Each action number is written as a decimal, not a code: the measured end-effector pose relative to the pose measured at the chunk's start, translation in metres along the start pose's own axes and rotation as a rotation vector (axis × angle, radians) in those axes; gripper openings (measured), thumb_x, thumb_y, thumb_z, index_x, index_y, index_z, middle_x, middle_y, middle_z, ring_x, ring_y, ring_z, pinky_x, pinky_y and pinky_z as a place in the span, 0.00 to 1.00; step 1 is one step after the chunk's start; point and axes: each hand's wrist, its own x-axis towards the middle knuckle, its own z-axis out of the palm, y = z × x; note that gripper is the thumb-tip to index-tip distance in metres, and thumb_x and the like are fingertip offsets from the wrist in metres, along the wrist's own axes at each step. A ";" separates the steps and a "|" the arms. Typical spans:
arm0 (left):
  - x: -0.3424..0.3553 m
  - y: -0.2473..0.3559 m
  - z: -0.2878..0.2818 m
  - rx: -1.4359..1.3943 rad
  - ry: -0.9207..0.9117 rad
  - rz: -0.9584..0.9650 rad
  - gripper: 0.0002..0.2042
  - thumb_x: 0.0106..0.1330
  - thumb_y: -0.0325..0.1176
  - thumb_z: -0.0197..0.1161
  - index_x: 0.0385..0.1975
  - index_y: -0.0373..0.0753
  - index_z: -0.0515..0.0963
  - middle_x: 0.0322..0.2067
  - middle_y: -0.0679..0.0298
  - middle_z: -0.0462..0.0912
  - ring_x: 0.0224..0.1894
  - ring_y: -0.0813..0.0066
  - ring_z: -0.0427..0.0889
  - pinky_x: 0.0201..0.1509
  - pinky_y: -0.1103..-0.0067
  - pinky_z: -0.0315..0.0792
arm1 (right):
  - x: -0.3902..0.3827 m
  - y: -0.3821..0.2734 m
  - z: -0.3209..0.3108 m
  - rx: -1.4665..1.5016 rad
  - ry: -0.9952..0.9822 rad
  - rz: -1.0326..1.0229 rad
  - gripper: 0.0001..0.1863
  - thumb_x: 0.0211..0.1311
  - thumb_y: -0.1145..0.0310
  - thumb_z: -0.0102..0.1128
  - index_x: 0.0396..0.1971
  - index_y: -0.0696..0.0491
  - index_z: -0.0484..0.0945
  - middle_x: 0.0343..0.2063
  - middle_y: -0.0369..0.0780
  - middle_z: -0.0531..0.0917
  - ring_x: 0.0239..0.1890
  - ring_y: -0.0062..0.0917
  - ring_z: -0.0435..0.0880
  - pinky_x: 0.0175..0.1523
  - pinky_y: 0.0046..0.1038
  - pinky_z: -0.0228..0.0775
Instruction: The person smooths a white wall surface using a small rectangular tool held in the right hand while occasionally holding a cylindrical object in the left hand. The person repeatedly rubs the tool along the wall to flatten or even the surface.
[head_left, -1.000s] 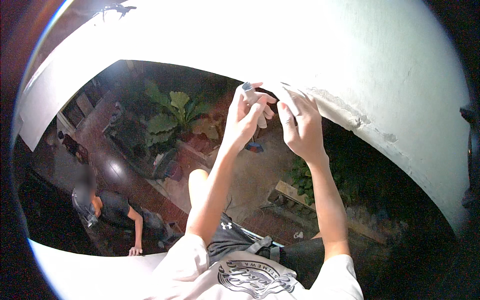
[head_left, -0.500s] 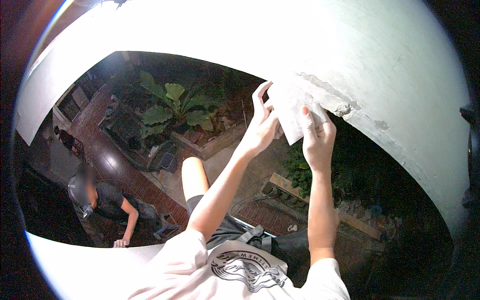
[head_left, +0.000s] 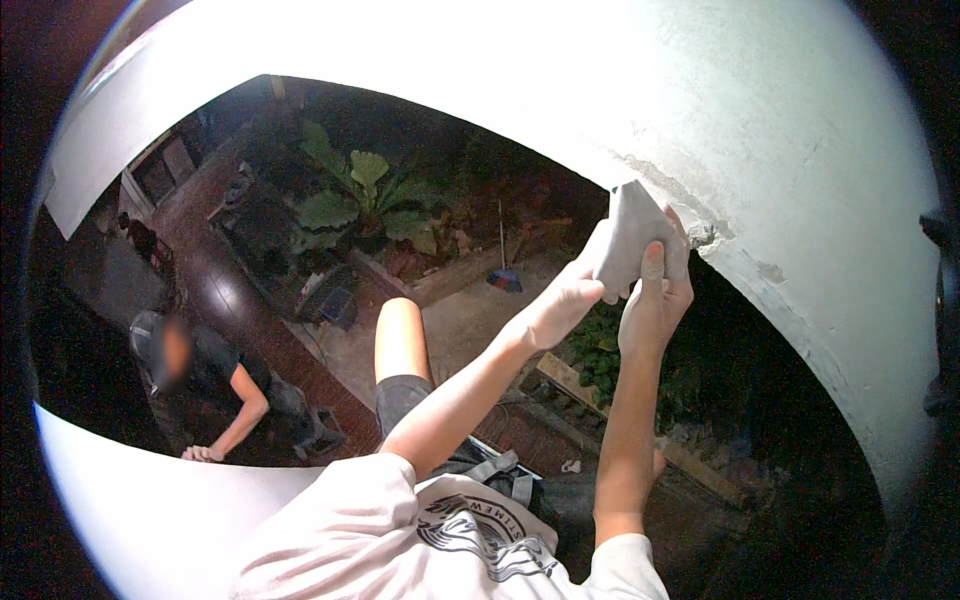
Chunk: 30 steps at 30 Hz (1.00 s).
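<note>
- Since the earlier frame, both hands and the sheet have shifted to the right, closer to the chipped part of the wall's edge, and the sheet now looks narrower and more bent.
- The right hand (head_left: pixel 652 315) grips the pale grey sheet (head_left: pixel 637 225), its thumb flat on the near face and its other fingers curled behind the right side.
- The left hand (head_left: pixel 565 308) lies against the sheet's lower left side; its fingers are partly hidden, so I cannot tell how firmly they close.
- The sheet stands tilted at the lower edge of the white wall (head_left: pixel 820 190), just left of a rough, broken patch (head_left: pixel 706 234); whether it touches the wall is unclear.
- Below the hands are the wearer's white T-shirt (head_left: pixel 340 510), dark shorts and a bare knee (head_left: pixel 400 335).
- On the ground farther off, a long-handled tool with a blue head (head_left: pixel 505 281) stands near a broad-leaved plant (head_left: pixel 367 180).
- At lower left, a co-worker in dark clothes (head_left: pixel 205 375) rests a hand (head_left: pixel 203 454) at the edge of a white ledge (head_left: pixel 150 520).
</note>
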 end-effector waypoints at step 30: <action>0.000 0.024 0.003 -0.392 0.170 -0.079 0.30 0.65 0.35 0.62 0.65 0.35 0.60 0.60 0.63 0.68 0.62 0.72 0.65 0.66 0.70 0.56 | 0.002 -0.028 0.005 -0.448 -0.273 -0.088 0.34 0.47 0.73 0.68 0.57 0.58 0.69 0.48 0.50 0.81 0.52 0.35 0.81 0.57 0.31 0.69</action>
